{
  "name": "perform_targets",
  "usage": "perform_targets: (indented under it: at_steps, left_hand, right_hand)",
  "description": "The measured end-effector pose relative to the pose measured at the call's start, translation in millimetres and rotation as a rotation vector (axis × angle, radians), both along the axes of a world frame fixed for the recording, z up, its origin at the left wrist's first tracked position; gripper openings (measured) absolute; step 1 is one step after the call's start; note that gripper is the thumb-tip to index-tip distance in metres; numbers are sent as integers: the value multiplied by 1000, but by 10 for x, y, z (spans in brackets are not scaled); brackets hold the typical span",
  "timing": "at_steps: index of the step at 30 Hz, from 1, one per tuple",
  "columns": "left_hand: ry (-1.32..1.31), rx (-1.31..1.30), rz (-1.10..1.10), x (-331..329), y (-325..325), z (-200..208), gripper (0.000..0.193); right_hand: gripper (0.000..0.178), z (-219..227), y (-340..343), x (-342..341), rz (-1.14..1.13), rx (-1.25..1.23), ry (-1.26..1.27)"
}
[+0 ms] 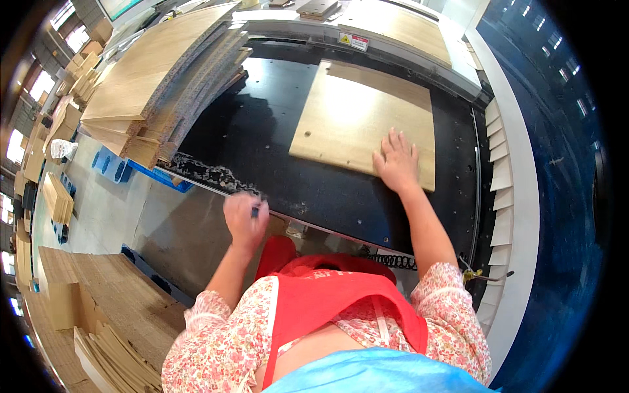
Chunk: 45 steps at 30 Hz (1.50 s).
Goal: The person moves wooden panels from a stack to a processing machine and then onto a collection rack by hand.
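A pale wood-grain board point(367, 111) with a few small holes lies flat on the black machine table point(275, 177). My right hand point(397, 160) rests on the board's near right part, fingers spread and palm down. Over the table's front edge, to the left, my left hand point(245, 219) is closed and slightly blurred. Something small and dark shows between its fingers, too little of it to name. Whitish debris point(209, 171) lies along the table's edge just beyond that hand.
A tall stack of wood-grain panels point(164, 62) stands on the table's left. A white slatted guard point(501, 190) runs along the right, with a coiled black hose point(393, 261) under the front edge. Cardboard point(111, 288) and strips point(118, 354) sit lower left.
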State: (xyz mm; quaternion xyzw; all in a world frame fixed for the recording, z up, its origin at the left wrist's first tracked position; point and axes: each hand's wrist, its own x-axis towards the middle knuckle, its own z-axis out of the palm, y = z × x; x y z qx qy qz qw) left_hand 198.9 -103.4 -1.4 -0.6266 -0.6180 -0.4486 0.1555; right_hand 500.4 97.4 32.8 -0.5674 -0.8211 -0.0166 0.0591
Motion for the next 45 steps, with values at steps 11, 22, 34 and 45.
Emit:
perform_targets:
  at_steps: [11, 22, 34, 45]
  left_hand:
    - [-2047, -686, -675, 1031, -479, -142, 55]
    - [-948, -397, -640, 1218, 493, 2118, 26]
    - [-588, -345, -615, 1536, 1092, 2491, 32]
    - [-1758, -330, -826, 1072, 385, 1614, 46]
  right_hand:
    - [55, 238, -1743, 264, 448, -116, 186]
    - [50, 440, -1185, -153, 390, 497, 743]
    - [64, 457, -1800, -342, 516, -649, 1326]
    - [50, 828, -1372, 190, -64, -285, 2459]
